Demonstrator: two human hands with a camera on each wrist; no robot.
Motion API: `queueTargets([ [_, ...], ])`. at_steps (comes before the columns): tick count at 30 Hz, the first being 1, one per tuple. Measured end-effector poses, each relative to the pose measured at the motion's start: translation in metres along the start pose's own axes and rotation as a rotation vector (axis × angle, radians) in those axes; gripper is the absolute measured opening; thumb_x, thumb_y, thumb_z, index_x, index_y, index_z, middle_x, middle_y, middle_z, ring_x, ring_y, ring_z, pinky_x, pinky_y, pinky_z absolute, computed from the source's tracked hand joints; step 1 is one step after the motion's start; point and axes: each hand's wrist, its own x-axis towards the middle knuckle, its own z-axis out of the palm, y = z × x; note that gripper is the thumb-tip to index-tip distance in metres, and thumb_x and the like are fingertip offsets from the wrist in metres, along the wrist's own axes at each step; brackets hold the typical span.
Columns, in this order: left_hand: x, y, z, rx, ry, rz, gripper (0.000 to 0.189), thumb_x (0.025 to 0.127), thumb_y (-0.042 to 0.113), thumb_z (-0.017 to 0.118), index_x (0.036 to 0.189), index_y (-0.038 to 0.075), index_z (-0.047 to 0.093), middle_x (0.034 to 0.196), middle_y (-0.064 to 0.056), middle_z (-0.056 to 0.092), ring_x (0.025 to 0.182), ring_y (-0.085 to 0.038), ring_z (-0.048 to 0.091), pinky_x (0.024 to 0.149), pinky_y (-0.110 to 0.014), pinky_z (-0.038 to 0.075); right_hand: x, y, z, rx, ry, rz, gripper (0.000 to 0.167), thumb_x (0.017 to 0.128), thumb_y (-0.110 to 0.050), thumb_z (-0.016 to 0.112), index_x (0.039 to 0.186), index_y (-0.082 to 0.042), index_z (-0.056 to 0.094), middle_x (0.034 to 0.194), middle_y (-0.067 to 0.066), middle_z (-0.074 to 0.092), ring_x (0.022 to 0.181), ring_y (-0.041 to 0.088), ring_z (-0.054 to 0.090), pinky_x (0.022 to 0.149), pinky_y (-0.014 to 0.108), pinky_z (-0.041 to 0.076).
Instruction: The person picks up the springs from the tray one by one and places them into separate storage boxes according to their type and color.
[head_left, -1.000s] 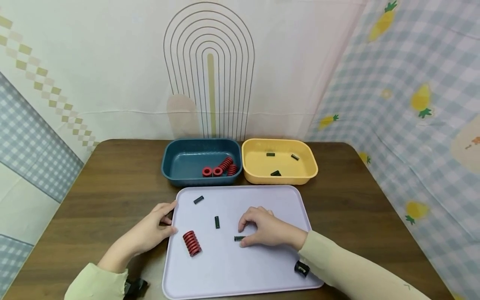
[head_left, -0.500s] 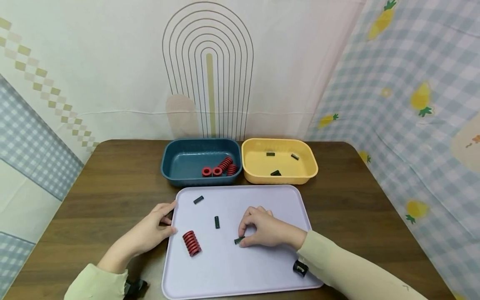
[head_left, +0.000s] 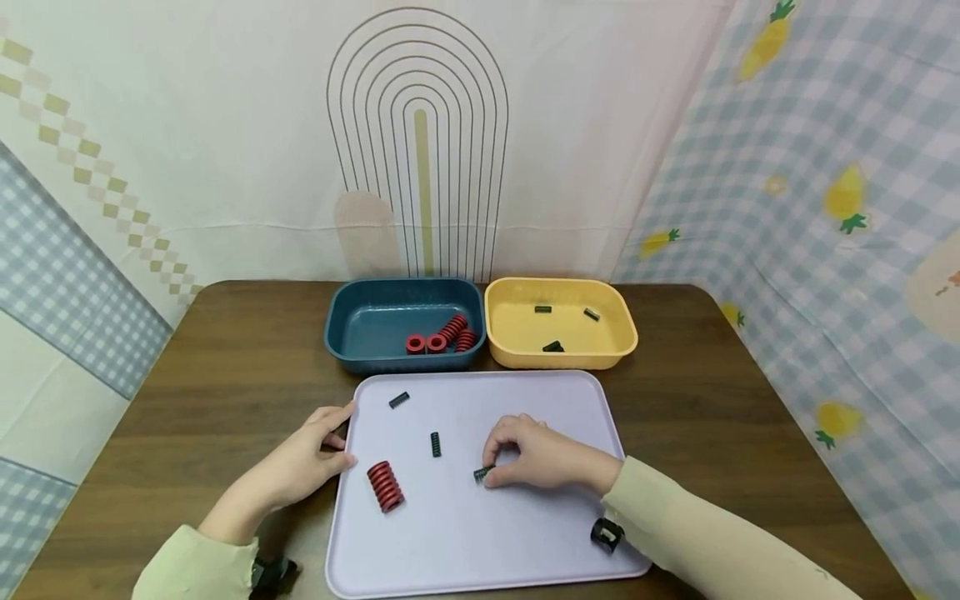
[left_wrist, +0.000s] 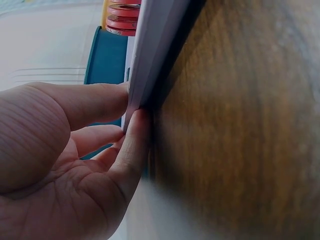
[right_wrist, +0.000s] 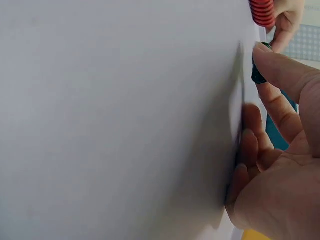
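Note:
My right hand [head_left: 536, 454] pinches a small dark green spring [head_left: 480, 475] between thumb and fingertips, low over the lilac tray [head_left: 510, 542]. In the right wrist view the same spring [right_wrist: 258, 72] shows behind the thumb. My left hand [head_left: 303, 462] touches the tray's left rim with thumb and index finger spread apart; up close, its fingertips meet the rim [left_wrist: 145, 60]. Between the hands lie a large red spring [head_left: 386, 487] and a small dark spring [head_left: 436, 444]. Another small dark spring [head_left: 399, 400] lies near the tray's far left corner.
Behind the tray stands a blue bin [head_left: 375, 364] with several red springs [head_left: 452, 327] at its right end. Against it on the right is a yellow bin [head_left: 551, 360] with several small dark springs [head_left: 552, 346]. Patterned cloth [head_left: 262, 125] hangs behind the wooden table [head_left: 225, 358].
The right thumb and fingers have closed on the small green spring, which has tilted and moved slightly right with the hand. The left hand stays at the rim.

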Motion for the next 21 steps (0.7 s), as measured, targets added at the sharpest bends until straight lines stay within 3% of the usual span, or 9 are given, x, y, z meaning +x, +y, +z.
queueTargets([
  [2,0.0,0.0,0.0,0.004,-0.001,0.0,0.069,0.089,0.003,0.068,0.148,-0.004,0.032,0.137,-0.019,0.038,0.101,-0.024,0.054,0.079,-0.029,0.05,-0.001,0.001,-0.003,0.04,0.014,0.006,0.013,0.082,-0.038,0.077,0.086,-0.031,0.067,0.092,-0.015,0.061,0.094,0.012,0.051,0.092,0.039,0.037],
  [4,0.0,0.0,0.001,0.007,0.0,0.002,0.069,0.089,0.003,0.068,0.148,-0.004,0.033,0.137,-0.019,0.039,0.101,-0.024,0.054,0.079,-0.029,0.05,-0.002,0.003,-0.006,0.079,0.035,0.01,0.012,0.083,-0.034,0.077,0.087,-0.028,0.067,0.087,-0.011,0.063,0.087,0.012,0.055,0.082,0.033,0.044],
  [8,0.0,0.0,0.002,0.01,0.001,-0.002,0.069,0.088,0.003,0.068,0.148,-0.004,0.033,0.137,-0.019,0.039,0.101,-0.023,0.054,0.079,-0.028,0.05,-0.004,0.008,-0.012,0.121,0.095,0.026,0.012,0.085,-0.029,0.076,0.087,-0.024,0.066,0.083,-0.006,0.063,0.079,0.012,0.058,0.073,0.03,0.048],
  [13,-0.001,0.0,0.002,0.008,0.0,-0.012,0.069,0.088,0.002,0.068,0.147,-0.004,0.033,0.137,-0.019,0.039,0.101,-0.023,0.054,0.079,-0.029,0.05,-0.005,0.01,-0.023,0.112,0.175,0.026,0.011,0.085,-0.026,0.076,0.088,-0.022,0.066,0.084,-0.005,0.063,0.079,0.013,0.058,0.07,0.028,0.049],
  [21,-0.002,0.0,0.0,0.014,0.005,-0.012,0.069,0.089,0.004,0.068,0.148,-0.004,0.033,0.137,-0.018,0.039,0.101,-0.023,0.054,0.079,-0.028,0.049,-0.007,0.002,-0.059,0.097,0.344,0.041,0.013,0.086,-0.025,0.075,0.091,-0.017,0.066,0.086,-0.001,0.062,0.08,0.017,0.057,0.07,0.029,0.049],
])
